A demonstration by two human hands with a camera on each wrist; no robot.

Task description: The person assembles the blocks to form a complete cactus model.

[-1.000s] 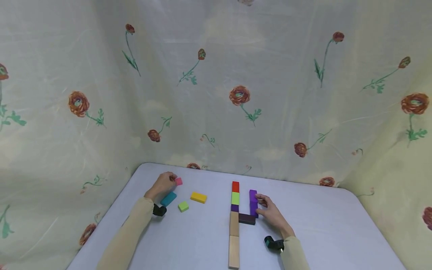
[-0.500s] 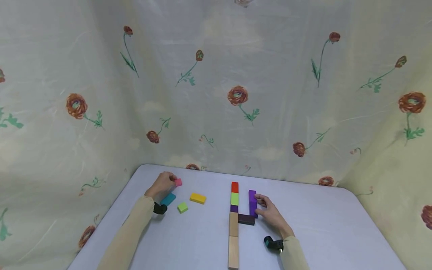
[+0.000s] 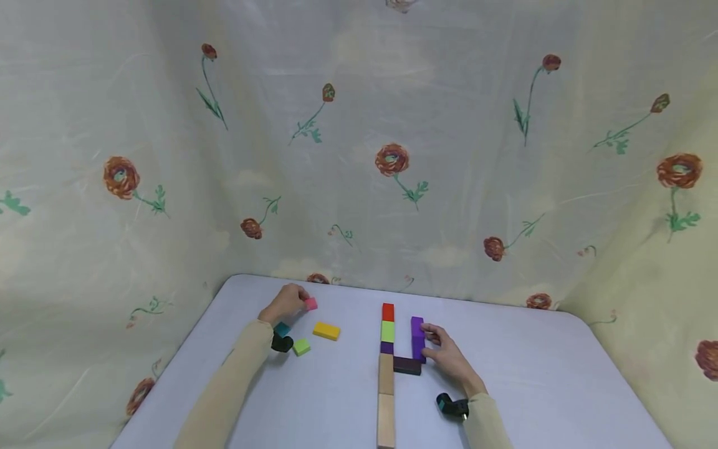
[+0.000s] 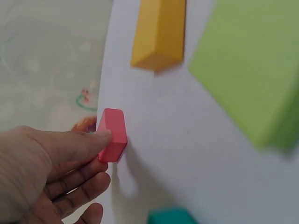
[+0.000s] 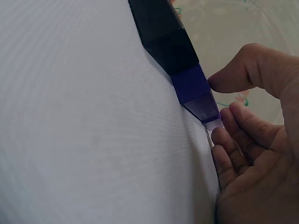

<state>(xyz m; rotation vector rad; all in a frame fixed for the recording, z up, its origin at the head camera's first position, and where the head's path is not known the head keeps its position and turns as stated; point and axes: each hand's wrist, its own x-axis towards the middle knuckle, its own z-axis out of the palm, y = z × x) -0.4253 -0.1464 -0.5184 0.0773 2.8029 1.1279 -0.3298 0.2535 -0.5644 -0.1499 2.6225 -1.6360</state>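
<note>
My left hand pinches a small pink block between thumb and fingertips at the far left of the table. In the left wrist view the block casts a shadow on the white surface. Over on the right, two purple blocks lie end to end. Beside them is my right hand, thumb against the near block and fingertips by the far one, fingers loosely bent along their right side. A dark brown block joins the purple pair's near end to a straight column, which includes a red block and a wooden block.
Near my left forearm lie a teal block, a lime green block and a yellow block. A flowered curtain hangs behind the white table.
My left hand has lifted the pink block and shifted right with it; the forearm now covers more of the teal block. The right hand stays by the purple blocks.
</note>
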